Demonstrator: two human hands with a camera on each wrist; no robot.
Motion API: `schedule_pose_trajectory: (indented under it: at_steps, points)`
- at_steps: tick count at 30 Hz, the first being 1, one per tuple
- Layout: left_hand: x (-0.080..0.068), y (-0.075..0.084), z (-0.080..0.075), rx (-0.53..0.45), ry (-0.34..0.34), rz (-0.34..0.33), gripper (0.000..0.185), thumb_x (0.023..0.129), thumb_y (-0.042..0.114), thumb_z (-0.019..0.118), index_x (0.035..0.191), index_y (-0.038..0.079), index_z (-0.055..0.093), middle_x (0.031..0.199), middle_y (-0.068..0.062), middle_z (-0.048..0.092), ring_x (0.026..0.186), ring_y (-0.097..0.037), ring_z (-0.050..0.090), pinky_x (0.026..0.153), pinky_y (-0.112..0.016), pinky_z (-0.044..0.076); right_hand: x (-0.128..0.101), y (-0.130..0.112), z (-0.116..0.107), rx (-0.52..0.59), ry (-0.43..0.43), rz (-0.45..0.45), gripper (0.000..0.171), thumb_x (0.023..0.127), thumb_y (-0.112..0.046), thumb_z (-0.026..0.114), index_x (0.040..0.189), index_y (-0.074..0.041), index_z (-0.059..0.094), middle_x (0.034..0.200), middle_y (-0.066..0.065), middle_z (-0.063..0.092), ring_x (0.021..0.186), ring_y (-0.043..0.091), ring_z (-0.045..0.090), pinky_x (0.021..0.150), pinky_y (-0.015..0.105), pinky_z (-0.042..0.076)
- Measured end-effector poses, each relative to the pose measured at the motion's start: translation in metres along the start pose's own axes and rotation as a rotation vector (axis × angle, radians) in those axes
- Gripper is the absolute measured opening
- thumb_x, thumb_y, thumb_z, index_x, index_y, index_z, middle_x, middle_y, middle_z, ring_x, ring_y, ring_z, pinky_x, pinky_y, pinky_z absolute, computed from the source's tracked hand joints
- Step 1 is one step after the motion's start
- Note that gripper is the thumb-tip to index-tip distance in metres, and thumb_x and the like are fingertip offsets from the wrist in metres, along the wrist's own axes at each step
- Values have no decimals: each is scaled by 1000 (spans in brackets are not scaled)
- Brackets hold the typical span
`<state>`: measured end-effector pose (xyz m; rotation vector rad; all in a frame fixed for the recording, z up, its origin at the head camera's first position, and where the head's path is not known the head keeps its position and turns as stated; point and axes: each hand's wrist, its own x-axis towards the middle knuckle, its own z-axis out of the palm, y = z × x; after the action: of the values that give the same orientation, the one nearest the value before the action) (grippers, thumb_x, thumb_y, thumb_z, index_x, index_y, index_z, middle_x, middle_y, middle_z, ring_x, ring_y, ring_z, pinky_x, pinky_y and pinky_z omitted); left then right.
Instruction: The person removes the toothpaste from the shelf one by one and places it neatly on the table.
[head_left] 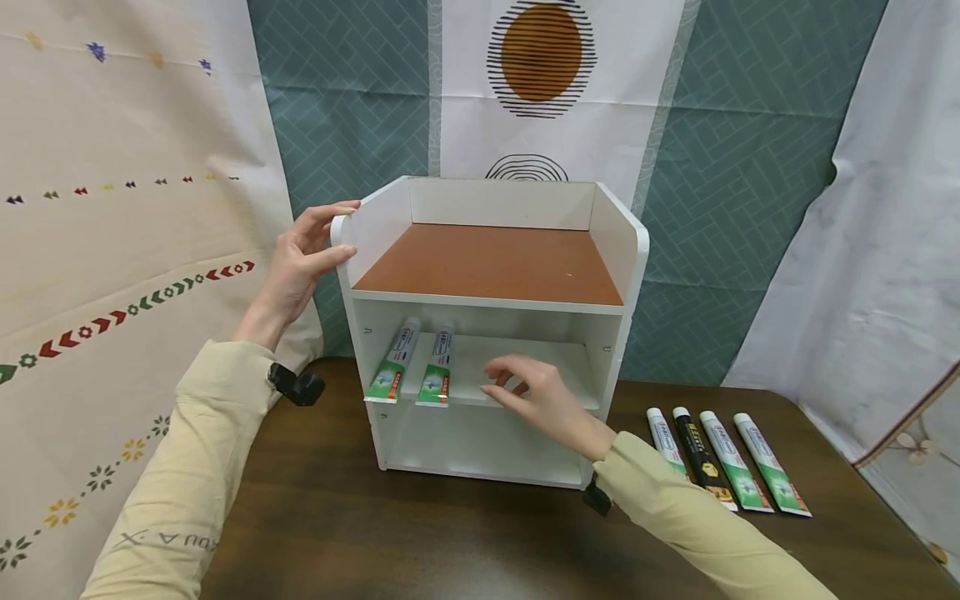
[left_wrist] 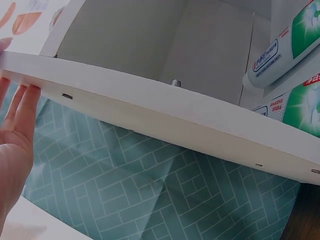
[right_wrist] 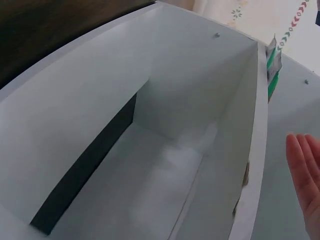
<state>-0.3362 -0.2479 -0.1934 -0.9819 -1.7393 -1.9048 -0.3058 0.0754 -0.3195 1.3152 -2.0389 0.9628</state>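
A white shelf unit (head_left: 491, 302) with a brown top board stands on the table. My left hand (head_left: 294, 265) grips the upper left edge of its side panel, with the fingers on the outer face (left_wrist: 20, 117) and the thumb over the edge. Two green-and-white toothpaste tubes, a left one (head_left: 393, 367) and a right one (head_left: 437, 371), lie side by side on the middle shelf, their flat ends toward me. To the right of them, my right hand (head_left: 543, 404) hovers in front of the middle shelf, fingers loosely bent and holding nothing.
On the table (head_left: 315, 517) at the right lie several toothpaste tubes in a row; one is a black tube (head_left: 703, 458), the others green-and-white, like the rightmost tube (head_left: 772, 464). Fabric curtains (head_left: 352, 108) hang behind and at both sides. Beneath the tubes is a lower compartment (right_wrist: 170, 150).
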Motion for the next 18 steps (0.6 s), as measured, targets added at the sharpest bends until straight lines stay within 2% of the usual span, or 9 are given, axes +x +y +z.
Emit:
schedule_pose_trajectory:
  at_steps: [5, 10, 14, 18]
  points:
    - [0, 0, 1, 9, 1, -3, 41, 81, -9, 59, 118, 9, 58, 133, -12, 41, 118, -28, 38, 81, -31, 43, 18, -3, 14, 45, -79, 195, 25, 84, -15, 65, 104, -1, 62, 94, 7, 63, 75, 9, 58, 58, 21, 47]
    - [0, 1, 1, 20, 1, -4, 40, 81, -7, 60, 118, 9, 58, 133, -11, 41, 118, -28, 38, 81, -31, 43, 35, -6, 29, 95, -164, 391, 35, 83, -19, 67, 112, -2, 60, 95, 8, 60, 75, 13, 58, 56, 22, 47]
    - [0, 1, 1, 25, 0, -6, 40, 81, -7, 60, 118, 9, 58, 133, -11, 41, 118, -28, 38, 81, -31, 43, 44, -5, 38, 99, -207, 459, 36, 82, -22, 68, 113, -4, 60, 96, 8, 56, 77, 15, 56, 56, 23, 47]
    - [0, 2, 0, 23, -2, -1, 41, 81, -8, 59, 118, 10, 58, 133, -11, 41, 117, -28, 38, 81, -31, 43, 50, -2, 45, 65, -217, 464, 34, 82, -25, 68, 109, -6, 63, 96, 6, 55, 77, 14, 55, 59, 24, 45]
